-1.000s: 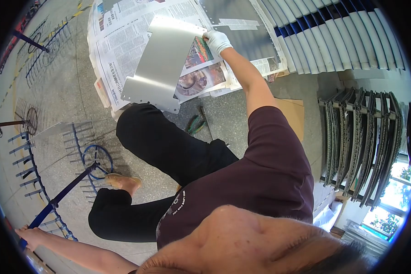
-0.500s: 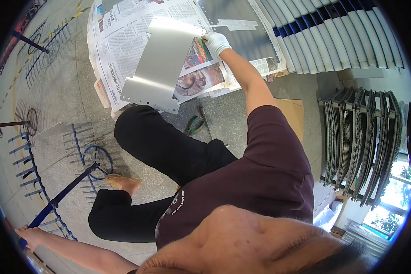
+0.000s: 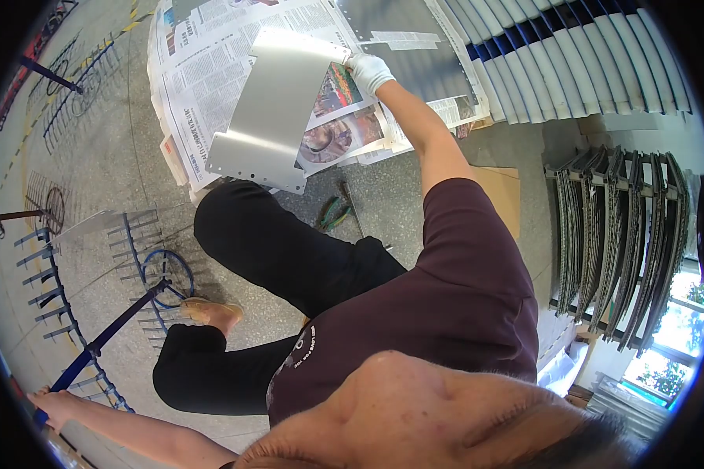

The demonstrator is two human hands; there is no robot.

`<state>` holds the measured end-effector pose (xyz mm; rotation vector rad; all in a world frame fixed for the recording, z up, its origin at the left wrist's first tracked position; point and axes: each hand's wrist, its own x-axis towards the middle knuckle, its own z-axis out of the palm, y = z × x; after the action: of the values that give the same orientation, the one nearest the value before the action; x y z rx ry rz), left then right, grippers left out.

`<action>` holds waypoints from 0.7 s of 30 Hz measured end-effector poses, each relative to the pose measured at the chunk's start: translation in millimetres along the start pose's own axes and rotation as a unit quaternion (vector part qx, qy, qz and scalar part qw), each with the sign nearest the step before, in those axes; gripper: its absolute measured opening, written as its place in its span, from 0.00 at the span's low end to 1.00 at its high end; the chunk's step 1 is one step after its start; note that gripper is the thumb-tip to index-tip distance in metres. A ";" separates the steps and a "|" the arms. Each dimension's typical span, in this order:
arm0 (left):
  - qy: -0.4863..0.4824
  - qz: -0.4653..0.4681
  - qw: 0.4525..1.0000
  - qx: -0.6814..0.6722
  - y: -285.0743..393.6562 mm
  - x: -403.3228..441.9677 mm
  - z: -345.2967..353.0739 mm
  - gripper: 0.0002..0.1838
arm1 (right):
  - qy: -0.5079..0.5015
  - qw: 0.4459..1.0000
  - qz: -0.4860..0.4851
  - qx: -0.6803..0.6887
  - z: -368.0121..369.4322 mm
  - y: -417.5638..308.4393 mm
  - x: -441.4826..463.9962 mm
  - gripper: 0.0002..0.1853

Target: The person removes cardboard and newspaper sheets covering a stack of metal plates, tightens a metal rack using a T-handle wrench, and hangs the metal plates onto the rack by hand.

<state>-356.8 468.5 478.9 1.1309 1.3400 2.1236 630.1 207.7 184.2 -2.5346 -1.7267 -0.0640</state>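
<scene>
My right hand (image 3: 369,73), in a white glove, pinches the upper right corner of a bare, shiny metal sheet (image 3: 278,102). Small holes run along the sheet's near edge, and it lies over newspaper (image 3: 203,78) spread on a work surface. Far off at the lower left, my bare left hand (image 3: 52,408) is wrapped around the blue pole (image 3: 121,322) of a rack with rows of short prongs (image 3: 51,291). Part of that hand's grip is cut by the dark rim of the view.
More metal sheets (image 3: 414,70) lie on the newspaper at the upper right. Beyond them stand white panels (image 3: 555,78) in a row. Stacked grey parts (image 3: 618,242) hang at the right. Green-handled pliers (image 3: 335,211) lie near my knee. Other pronged racks (image 3: 55,203) stand at the left.
</scene>
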 end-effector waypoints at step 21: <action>-0.020 -0.021 0.998 -0.048 -6.4 14.5 -14.4 0.30 | 0.017 0.999 0.020 0.026 -0.7 -4.3 -2.6 0.12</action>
<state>-377.5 473.2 476.3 1.0909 1.2206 2.0998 625.1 206.7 184.8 -2.5145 -1.6432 -0.0582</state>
